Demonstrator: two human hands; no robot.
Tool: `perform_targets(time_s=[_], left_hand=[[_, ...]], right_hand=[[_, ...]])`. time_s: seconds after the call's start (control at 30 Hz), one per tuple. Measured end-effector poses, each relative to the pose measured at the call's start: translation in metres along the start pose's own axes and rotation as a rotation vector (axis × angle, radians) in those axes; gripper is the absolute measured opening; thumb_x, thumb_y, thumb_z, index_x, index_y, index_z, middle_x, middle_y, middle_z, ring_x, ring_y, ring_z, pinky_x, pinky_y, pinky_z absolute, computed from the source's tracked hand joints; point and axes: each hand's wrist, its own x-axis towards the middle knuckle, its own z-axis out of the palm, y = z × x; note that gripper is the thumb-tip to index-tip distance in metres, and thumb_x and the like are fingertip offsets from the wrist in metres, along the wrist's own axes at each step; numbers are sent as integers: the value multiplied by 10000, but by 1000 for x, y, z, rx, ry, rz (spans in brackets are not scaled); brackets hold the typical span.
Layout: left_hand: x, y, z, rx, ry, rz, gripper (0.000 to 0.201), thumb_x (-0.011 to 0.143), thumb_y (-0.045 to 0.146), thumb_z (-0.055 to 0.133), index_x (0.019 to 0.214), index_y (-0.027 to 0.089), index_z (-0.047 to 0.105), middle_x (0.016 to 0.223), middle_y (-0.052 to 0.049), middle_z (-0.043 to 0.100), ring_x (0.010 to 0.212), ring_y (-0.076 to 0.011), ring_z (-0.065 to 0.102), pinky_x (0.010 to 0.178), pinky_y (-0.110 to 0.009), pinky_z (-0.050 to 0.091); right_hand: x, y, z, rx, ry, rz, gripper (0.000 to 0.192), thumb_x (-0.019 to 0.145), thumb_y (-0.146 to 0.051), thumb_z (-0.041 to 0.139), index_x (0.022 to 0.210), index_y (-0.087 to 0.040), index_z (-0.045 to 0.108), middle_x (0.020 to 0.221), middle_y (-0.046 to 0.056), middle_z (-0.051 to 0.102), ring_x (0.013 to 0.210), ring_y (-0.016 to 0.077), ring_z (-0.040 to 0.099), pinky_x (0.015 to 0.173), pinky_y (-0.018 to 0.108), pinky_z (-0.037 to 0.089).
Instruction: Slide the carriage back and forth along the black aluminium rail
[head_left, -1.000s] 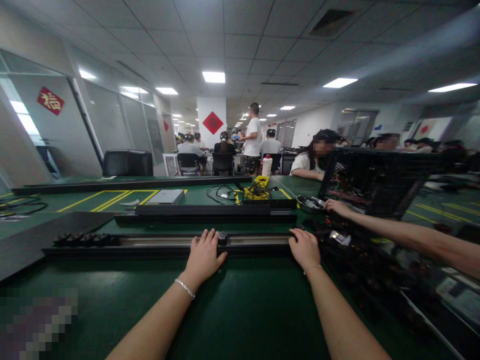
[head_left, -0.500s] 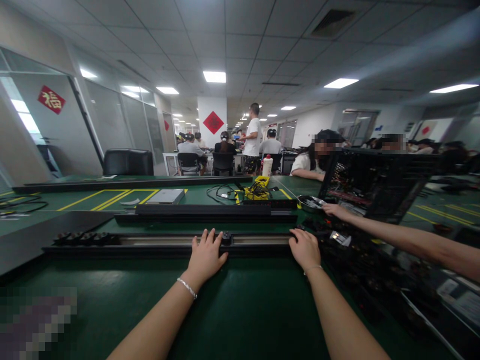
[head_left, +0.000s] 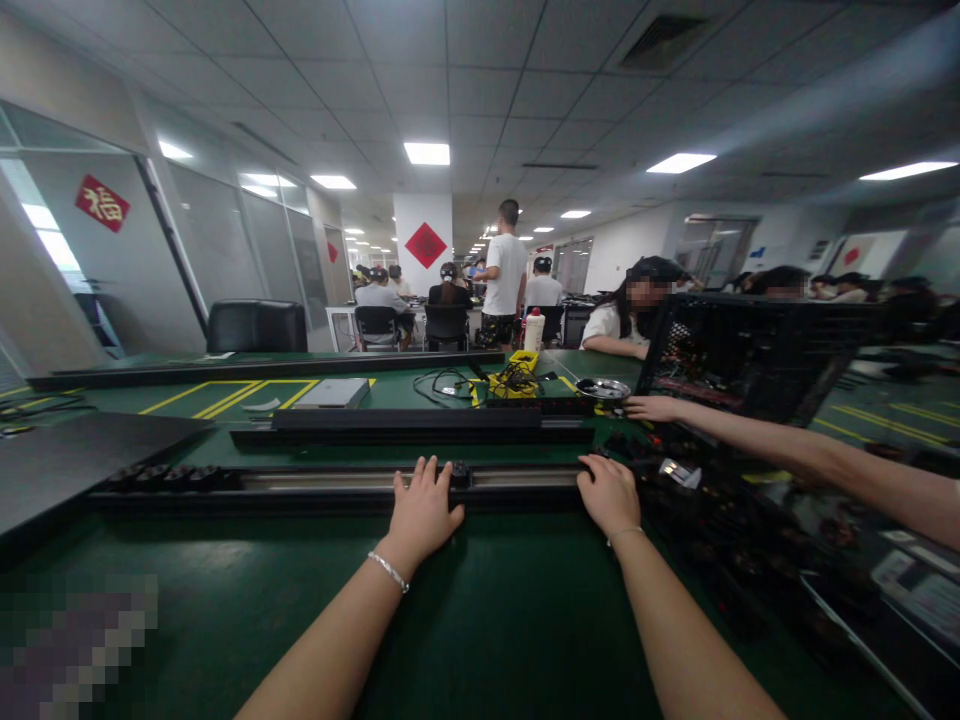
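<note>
My left hand (head_left: 422, 510) lies flat on the near edge of a long black rail (head_left: 322, 482) with a silvery groove, fingers spread beside a small black block (head_left: 457, 470) in the groove. My right hand (head_left: 609, 492) rests with curled fingers on the rail's right end, next to a heap of dark parts (head_left: 712, 500). Several black rollers (head_left: 161, 476) sit at the rail's left end. Neither hand grips anything that I can see.
A co-worker's arm (head_left: 787, 450) reaches in from the right toward a metal bowl (head_left: 602, 389). A black open computer case (head_left: 750, 355) stands at the right. A second black rail (head_left: 409, 425), a yellow tool with cables (head_left: 517, 378) and a dark panel (head_left: 67, 455) lie on the green table.
My left hand has slid slightly right along the rail. The co-worker's hand has moved left and farther away, and the metal bowl now sits farther back. The standing person far off turned.
</note>
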Motion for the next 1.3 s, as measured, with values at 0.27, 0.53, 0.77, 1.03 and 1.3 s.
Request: perform_targets(time_s=[0.27, 0.53, 0.77, 1.03, 1.3], left_hand=[[-3, 4, 2, -38, 38, 32, 660, 785, 453, 405, 1378, 172, 329, 1455, -100, 330, 1355, -265, 228, 1072, -539, 181], [0, 8, -1, -18, 1, 12, 653, 785, 468, 407, 1380, 212, 324, 1454, -103, 331, 1355, -293, 219, 1041, -593, 194], [0, 11, -5, -5, -17, 9, 657, 782, 461, 424, 1383, 217, 318, 1459, -117, 318, 1355, -311, 213, 1036, -606, 181], [1, 17, -7, -9, -46, 27, 679, 780, 451, 430, 1393, 195, 291, 1475, -119, 282, 1368, -309, 171, 1045, -602, 170], [4, 27, -5, -17, -63, 49, 725, 761, 458, 434, 1400, 158, 267, 1477, -133, 269, 1363, -339, 163, 1012, -644, 193]], right_hand=[[0, -1, -2, 8, -7, -1, 404, 766, -261, 382, 1056, -189, 654, 1180, 48, 604, 1150, 228, 427, 966, 366, 328], [-1, -1, -3, 19, -10, 20, 407, 765, -265, 385, 1066, -201, 651, 1186, 38, 599, 1147, 229, 422, 959, 364, 332], [-2, -2, -3, 15, -3, 26, 400, 766, -265, 388, 1060, -214, 654, 1189, 26, 596, 1150, 232, 417, 959, 366, 329], [0, -1, 0, 10, -7, 14, 401, 767, -252, 389, 1067, -201, 650, 1182, 46, 600, 1152, 221, 425, 967, 364, 318], [-2, -3, -2, 15, 3, 32, 398, 765, -251, 397, 1069, -210, 650, 1185, 34, 599, 1156, 224, 415, 963, 364, 328]])
